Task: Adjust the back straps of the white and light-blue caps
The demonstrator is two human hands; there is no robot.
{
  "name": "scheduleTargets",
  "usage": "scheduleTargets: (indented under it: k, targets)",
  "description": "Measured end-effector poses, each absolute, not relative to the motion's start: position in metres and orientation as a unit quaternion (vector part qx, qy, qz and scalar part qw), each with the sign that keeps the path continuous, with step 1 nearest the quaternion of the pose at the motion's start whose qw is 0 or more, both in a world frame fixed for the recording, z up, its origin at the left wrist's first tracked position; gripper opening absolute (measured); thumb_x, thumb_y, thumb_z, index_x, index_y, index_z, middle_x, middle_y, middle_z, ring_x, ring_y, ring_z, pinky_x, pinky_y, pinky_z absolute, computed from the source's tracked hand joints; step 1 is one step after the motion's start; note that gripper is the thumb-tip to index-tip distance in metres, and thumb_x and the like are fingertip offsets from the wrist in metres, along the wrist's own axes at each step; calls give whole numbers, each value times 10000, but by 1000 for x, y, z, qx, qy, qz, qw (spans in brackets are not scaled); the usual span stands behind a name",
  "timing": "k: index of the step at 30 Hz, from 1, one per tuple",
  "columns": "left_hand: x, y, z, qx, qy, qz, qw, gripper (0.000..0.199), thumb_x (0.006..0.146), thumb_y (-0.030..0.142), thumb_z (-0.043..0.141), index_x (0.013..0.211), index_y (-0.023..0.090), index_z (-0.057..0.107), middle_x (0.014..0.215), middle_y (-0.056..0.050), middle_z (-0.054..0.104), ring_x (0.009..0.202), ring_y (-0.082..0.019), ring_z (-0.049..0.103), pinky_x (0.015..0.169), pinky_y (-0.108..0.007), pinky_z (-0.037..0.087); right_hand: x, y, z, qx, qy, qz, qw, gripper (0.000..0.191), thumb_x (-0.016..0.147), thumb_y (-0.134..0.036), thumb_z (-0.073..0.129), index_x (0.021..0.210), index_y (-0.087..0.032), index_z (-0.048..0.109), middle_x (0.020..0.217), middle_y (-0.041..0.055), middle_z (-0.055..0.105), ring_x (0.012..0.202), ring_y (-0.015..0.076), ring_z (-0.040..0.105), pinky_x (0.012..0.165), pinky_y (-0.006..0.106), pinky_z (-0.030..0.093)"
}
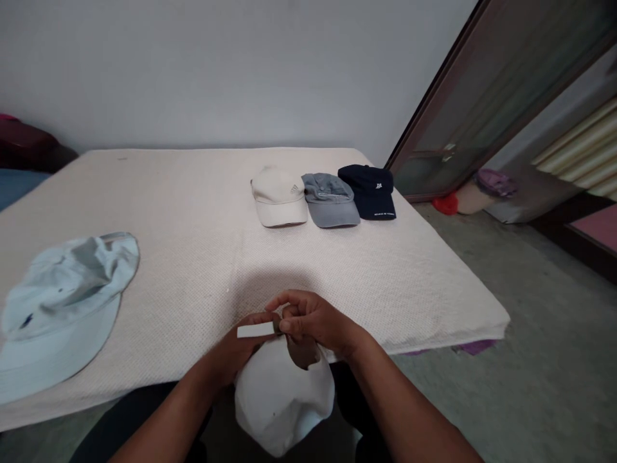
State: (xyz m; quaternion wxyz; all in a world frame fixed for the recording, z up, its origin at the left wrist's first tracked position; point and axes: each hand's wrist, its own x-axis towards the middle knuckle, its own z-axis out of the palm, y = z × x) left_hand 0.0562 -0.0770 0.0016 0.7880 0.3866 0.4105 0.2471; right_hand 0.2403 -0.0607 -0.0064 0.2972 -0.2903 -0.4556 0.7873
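A white cap [284,399] hangs at the near edge of the bed, its back opening turned up. My right hand [311,318] pinches the strap by a small dark buckle [276,326]. My left hand [241,347] is closed at the other side of the strap, its fingers partly hidden behind it. The white strap end [254,330] sticks out to the left, over my left hand. On the left lies a pale blue cap [62,302]. A cream cap [278,196], a grey cap [331,200] and a navy cap [369,191] sit in a row farther back.
The caps rest on a bed with a white textured cover [183,257], against a pale wall. A dark-framed glass door [434,154] stands at the right. On the floor beyond the bed are a red item [446,204] and a purple-topped bag [494,183].
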Motion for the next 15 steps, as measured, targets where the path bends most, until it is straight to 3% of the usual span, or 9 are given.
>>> scheduleTargets:
  k: [7,10,15]
  targets:
    - [55,-78,-4,413,397,226,788,134,766,267,650,856,184,704,725,-17,661,664,-150,574,615,-238,404,241,-60,-6,-319,-482,768,274,235,745,-228,701,959,-153,639,537,-86,433,457,45,366,450,197,288]
    - [53,-79,-3,393,421,246,780,147,781,299,623,789,182,710,735,-18,671,673,-156,581,632,-245,414,243,-58,-6,-322,-483,772,261,227,738,-230,701,942,-153,640,529,-87,433,444,45,365,428,188,284]
    - [49,-78,-3,324,425,242,810,423,823,507,503,786,143,716,689,-53,668,631,-174,579,610,-275,431,244,-58,-8,-345,-488,758,261,207,734,-229,700,921,-162,642,529,-83,455,434,44,386,421,181,310]
